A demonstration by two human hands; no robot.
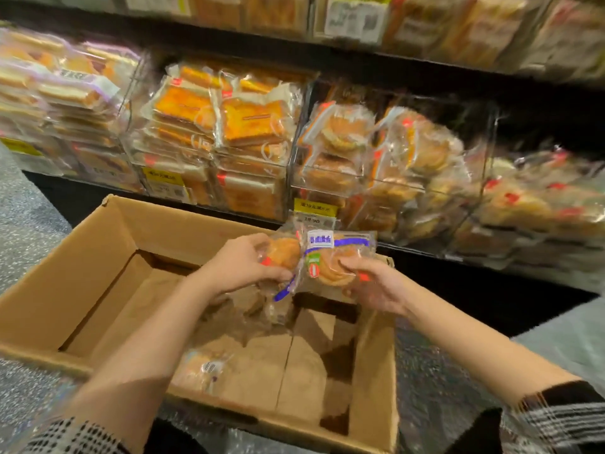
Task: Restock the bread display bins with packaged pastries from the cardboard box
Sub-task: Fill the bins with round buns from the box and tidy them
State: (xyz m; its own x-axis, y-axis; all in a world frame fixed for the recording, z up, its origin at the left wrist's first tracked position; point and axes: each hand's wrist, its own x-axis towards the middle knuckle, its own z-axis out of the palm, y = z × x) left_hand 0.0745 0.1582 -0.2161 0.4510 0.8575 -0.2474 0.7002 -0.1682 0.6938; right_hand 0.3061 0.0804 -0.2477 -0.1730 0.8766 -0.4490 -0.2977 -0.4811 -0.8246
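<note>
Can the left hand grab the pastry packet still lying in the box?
Probably not yet. The left hand already has its grip on a packet. The way down to the packet in the cardboard box looks free otherwise.

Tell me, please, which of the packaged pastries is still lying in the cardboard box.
It is the clear-wrapped pastry on the floor of the cardboard box, near its front wall. The other two are held above it, in the left hand and right hand.

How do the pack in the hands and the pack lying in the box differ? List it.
1. The held pack is above the box, gripped by the right hand; the loose pack lies on the box floor, untouched.
2. The held pack shows a blue-and-white label; the loose pack's print is too blurred to read.
Both are clear wrappers holding golden round pastries.
</note>
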